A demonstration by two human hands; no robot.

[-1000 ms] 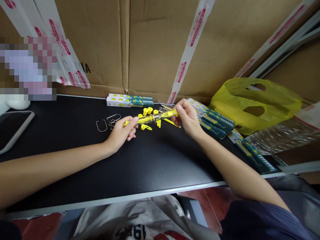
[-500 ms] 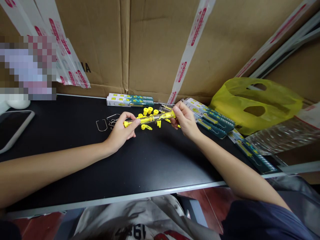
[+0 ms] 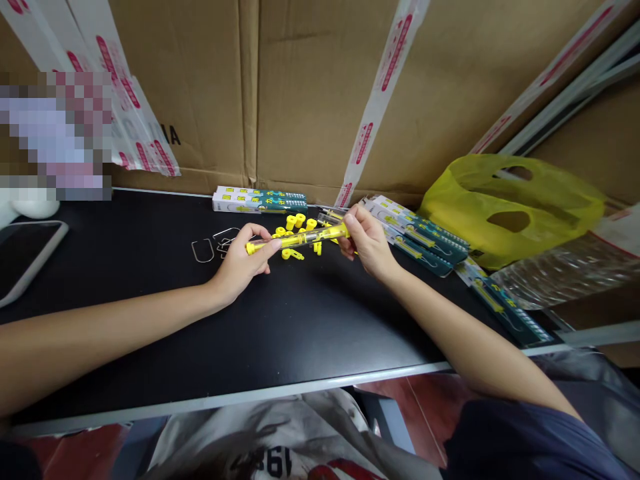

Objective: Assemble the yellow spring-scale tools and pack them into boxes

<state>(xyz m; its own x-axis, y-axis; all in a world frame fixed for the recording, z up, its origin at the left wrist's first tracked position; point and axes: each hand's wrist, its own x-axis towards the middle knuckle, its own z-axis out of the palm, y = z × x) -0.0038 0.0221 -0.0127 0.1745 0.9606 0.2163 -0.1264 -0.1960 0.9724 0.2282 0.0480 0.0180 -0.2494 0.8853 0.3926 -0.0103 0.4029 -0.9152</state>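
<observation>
Black and smooth, the worktop is running across the view, with brown cardboard rising behind its back edge. At its left edge a phone is lying screen up. Further right, bent wire hooks are lying beside the left hand, whose thumb and fingers are pinching a clear tube near its yellow left end. The tube is slanting above the worktop's middle, nearer the back edge than the front. Printed boxes are resting along the back edge, and small yellow plastic pieces are lying behind the tube. The right hand is pinching the tube's other end, though the fingers are partly hiding it. Beyond, more boxes are fanning out before a yellow bag, and another box is lying at the front right corner.
</observation>
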